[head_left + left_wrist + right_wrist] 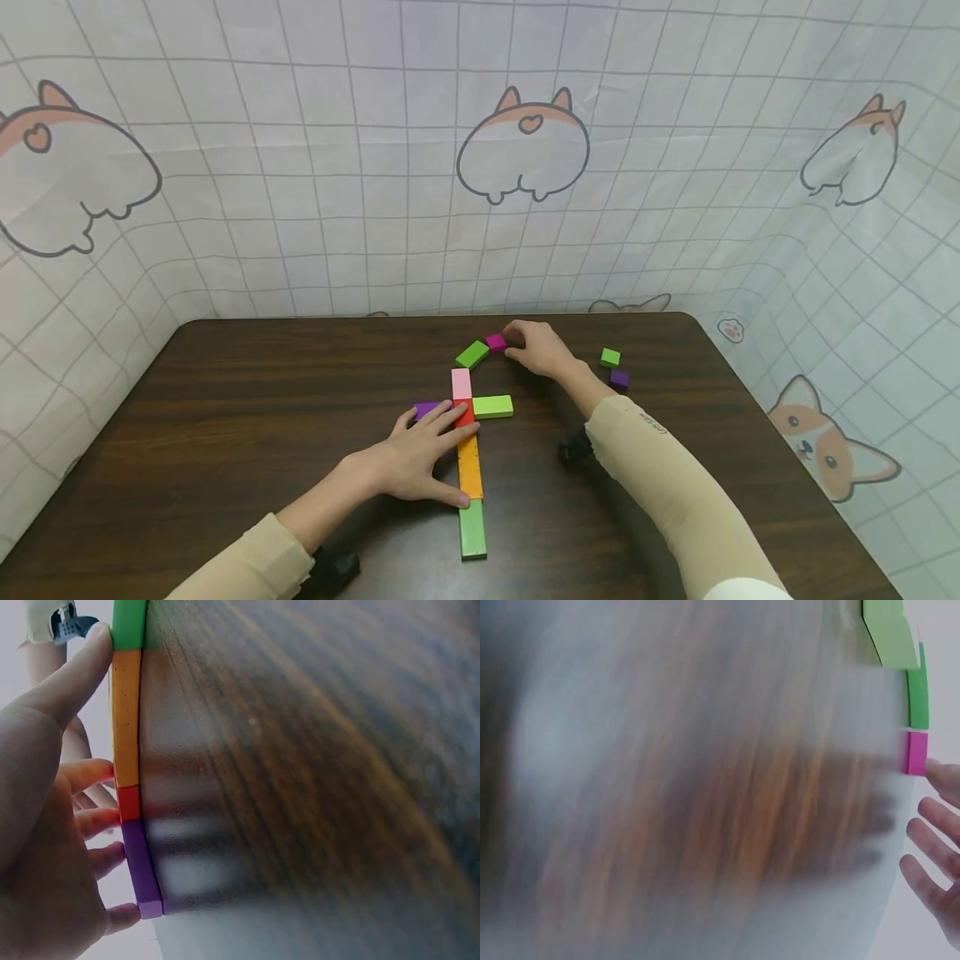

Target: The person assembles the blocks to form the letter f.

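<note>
A row of blocks runs up the table: green [472, 533], orange [469, 467], red [465, 412] and pink [461, 383]. A purple block [428, 410] and a lime block [493, 407] stick out to either side of the row. Spread fingers of my left hand [416, 454] rest on the red and orange blocks, its thumb near the green-orange joint. Past the pink end, a tilted green block [472, 354] leads to a magenta cube [496, 342]. My right hand [540, 348] is right beside that cube, a fingertip at its edge in the right wrist view.
A small green cube [611, 357] and a dark purple cube [619, 380] lie to the right of my right hand. The dark wooden table [225, 433] ends at a white gridded cloth [360, 208] behind and at the sides.
</note>
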Demonstrator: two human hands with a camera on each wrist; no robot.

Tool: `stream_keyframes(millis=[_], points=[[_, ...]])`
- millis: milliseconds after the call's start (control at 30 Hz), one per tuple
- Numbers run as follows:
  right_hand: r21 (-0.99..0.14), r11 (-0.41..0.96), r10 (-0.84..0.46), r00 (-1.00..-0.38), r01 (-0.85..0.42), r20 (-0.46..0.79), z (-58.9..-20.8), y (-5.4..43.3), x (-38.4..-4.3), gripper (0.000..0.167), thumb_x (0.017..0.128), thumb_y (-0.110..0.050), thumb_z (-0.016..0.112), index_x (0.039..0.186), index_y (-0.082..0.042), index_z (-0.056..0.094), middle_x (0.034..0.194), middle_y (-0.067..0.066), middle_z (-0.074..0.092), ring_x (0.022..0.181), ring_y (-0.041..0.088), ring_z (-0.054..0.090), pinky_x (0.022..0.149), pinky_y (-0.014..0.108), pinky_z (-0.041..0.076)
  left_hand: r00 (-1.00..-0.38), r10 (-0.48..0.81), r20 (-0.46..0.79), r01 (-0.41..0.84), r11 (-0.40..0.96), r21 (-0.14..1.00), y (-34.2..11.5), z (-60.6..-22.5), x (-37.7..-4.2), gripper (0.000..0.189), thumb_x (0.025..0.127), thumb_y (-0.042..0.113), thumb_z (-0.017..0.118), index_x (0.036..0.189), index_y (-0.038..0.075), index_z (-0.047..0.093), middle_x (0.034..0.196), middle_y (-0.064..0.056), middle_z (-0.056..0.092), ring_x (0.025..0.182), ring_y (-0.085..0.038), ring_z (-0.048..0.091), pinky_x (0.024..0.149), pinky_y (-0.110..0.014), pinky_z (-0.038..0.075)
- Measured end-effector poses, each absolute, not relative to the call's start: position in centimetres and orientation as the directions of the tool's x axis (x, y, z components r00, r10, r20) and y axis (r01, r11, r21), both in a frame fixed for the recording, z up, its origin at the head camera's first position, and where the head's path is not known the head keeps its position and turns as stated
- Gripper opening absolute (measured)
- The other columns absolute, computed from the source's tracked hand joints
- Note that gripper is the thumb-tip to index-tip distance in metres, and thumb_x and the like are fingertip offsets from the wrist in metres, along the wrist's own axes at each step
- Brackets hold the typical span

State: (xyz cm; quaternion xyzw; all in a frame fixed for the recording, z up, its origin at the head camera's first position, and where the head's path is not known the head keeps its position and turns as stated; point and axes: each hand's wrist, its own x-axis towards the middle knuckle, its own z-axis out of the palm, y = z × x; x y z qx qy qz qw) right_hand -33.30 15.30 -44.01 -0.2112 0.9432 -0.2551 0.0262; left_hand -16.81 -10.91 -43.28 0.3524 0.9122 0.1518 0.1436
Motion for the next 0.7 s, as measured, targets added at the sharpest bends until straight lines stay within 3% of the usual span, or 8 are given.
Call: stream_keyframes(millis=[300, 700], points=[[-0.462, 0.792, -0.416, -0.906, -0.399, 0.07, -42.6, 19.8, -32.1, 0.035, 0.098, -0.011, 0.071, 0.129, 0.002, 0.066, 0.129, 0.018, 0.066, 0.124, 0.036, 0.059, 0.104, 0.051, 0.046, -0.713, 0.683, -0.16, 0.598, 0.711, 0.37, -10.8, -43.4, -16.8, 0.1, 0.083, 0.074, 0.068, 0.162, 0.022, 0.034, 0.17, -0.007, 0.019, 0.156, -0.032, 0.011, 0.113, -0.073, 0.009], [-0.473, 0.836, -0.297, -0.954, -0.279, 0.037, -42.3, 26.8, -31.3, 0.035, 0.097, -0.012, 0.071, 0.127, 0.006, 0.064, 0.13, 0.029, 0.061, 0.123, 0.047, 0.054, 0.103, 0.059, 0.043, -0.714, 0.682, -0.16, 0.595, 0.711, 0.375, -10.7, -43.3, -16.7, 0.1, 0.083, 0.072, 0.069, 0.162, 0.022, 0.034, 0.17, -0.008, 0.019, 0.156, -0.032, 0.01, 0.113, -0.073, 0.008]])
